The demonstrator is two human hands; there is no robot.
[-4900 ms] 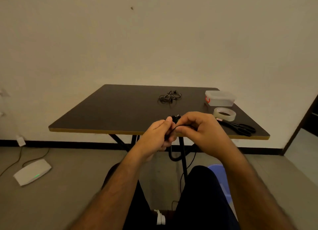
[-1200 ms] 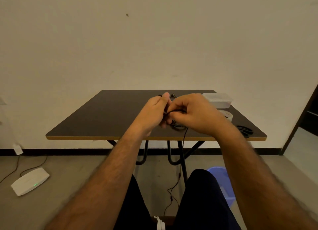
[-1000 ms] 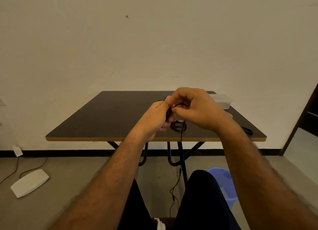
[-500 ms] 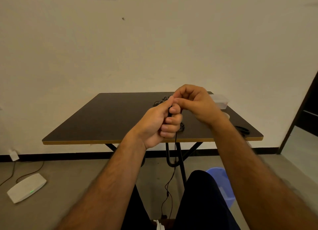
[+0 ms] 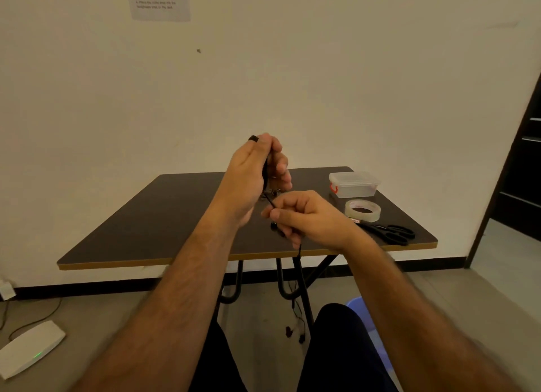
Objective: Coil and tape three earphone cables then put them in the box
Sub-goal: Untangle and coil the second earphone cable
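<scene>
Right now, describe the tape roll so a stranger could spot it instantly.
Find the dark table and look to its right side. The tape roll lies flat between the lidded clear box behind it and the black scissors in front. It alone is a pale ring.

wall (image 5: 322, 84): cream, paper sheet (image 5: 159, 0) | floor (image 5: 117, 309): grey | table (image 5: 164, 216): dark | light: dim, warm

Black earphone cable (image 5: 272, 203): stretched taut between left hand (image 5: 251, 172) and right hand (image 5: 304, 216), tail hanging to floor | clear lidded box (image 5: 354, 184): closed, far right of counter (image 5: 164, 216) | tape roll (image 5: 363, 210): flat, just in front of box
</scene>
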